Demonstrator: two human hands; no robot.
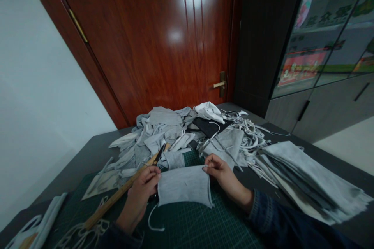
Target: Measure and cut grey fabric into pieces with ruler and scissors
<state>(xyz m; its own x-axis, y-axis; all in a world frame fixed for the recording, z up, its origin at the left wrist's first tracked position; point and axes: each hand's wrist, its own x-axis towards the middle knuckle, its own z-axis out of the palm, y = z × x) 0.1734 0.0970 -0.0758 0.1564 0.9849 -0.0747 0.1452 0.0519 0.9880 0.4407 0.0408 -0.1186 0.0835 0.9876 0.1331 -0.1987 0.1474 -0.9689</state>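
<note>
A small rectangular piece of light grey cloth [184,187] is stretched out between my two hands above a green cutting mat [224,221]. My left hand [143,188] pinches its upper left corner, and my right hand [223,177] pinches the upper right one. From the cloth's lower left corner a thin pale cord [151,220] dangles and curls. A long wooden ruler [117,196] lies slantwise beside and partly behind my left hand. Dark-bladed scissors [159,154] rest near the ruler's far end, their lower part hidden by my left hand.
Grey cloth scraps [163,124] are heaped at the back of the dark table [96,149], with a black piece [212,126] among them. Tangled cords [251,134] lie right of the heap. Folded fabric [315,179] sits at the right, loose string [83,233] at the lower left. A wooden door [146,46] stands behind.
</note>
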